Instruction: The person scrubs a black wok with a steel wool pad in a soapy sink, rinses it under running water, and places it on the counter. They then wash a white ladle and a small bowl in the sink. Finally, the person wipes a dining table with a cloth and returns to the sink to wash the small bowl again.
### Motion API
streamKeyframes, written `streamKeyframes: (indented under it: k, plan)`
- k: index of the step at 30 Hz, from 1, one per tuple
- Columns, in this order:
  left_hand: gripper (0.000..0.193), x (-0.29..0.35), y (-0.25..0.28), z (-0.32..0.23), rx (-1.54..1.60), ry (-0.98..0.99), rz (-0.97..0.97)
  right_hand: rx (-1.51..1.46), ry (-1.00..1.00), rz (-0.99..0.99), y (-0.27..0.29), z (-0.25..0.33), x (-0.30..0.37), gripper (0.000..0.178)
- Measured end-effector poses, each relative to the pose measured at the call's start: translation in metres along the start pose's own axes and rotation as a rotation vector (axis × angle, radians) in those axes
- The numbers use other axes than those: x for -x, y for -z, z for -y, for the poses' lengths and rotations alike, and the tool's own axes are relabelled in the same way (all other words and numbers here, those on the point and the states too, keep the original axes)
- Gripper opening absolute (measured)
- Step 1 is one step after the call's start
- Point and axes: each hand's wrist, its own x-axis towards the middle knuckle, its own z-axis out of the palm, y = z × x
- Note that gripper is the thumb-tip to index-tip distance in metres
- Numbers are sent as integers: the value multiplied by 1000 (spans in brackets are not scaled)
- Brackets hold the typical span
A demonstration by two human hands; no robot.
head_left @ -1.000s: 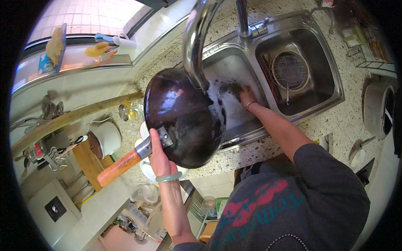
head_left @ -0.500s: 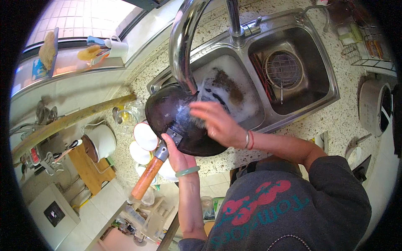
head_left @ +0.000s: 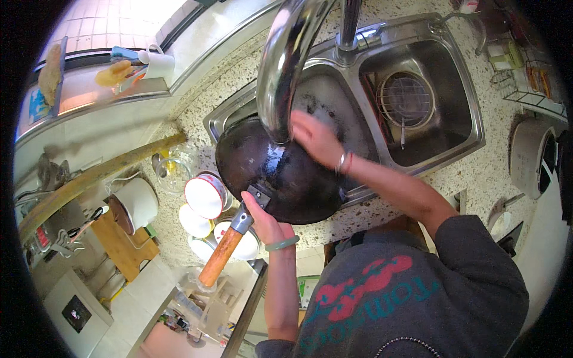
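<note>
A dark wok [head_left: 286, 185] with a wooden handle [head_left: 219, 258] lies tilted over the left part of the sink, its wet surface shining. My left hand [head_left: 265, 222] is closed at the base of the handle, by the metal bracket, with the thumb along the top. At the wok's far right edge, beside the faucet [head_left: 280, 89], is my right hand [head_left: 319, 142]. Motion blurs its fingers, and the spout partly hides them, so whether they hold anything cannot be seen. Suds and dark water stand in the left basin [head_left: 352, 113] behind the wok.
In the right basin [head_left: 450, 134] lie a round wire rack [head_left: 407, 100] and chopsticks. White bowls [head_left: 204, 197] and a glass jar [head_left: 171, 173] stand left of the wok. A wooden pole [head_left: 113, 170], a white pot [head_left: 140, 203] and a cutting board [head_left: 122, 244] are farther left.
My right hand has moved from the middle of the wok up to its far edge near the spout. The wok has shifted slightly right, still in my left hand.
</note>
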Motion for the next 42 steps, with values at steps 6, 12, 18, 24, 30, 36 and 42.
streamKeyframes:
  k: [6,12,18,24,30,36,42]
  plan:
    - [49,-1,9,0,30,39,113,200,329,209,-5,74,17,29]
    - [54,-16,16,1,24,7,-30,37,-293,271,1,-53,-24,38]
    - [53,-16,21,5,88,69,50,175,218,323,10,63,31,38]
    - [52,-10,25,0,21,40,-69,118,-401,253,-11,-90,-16,34]
    - [53,-13,-2,5,37,57,32,844,-308,-363,-15,-286,-13,43]
    - [55,-10,17,-3,70,-4,-19,-250,-701,-81,9,-50,-20,40]
    - [52,-10,-4,-5,63,43,90,-41,138,179,17,91,22,29]
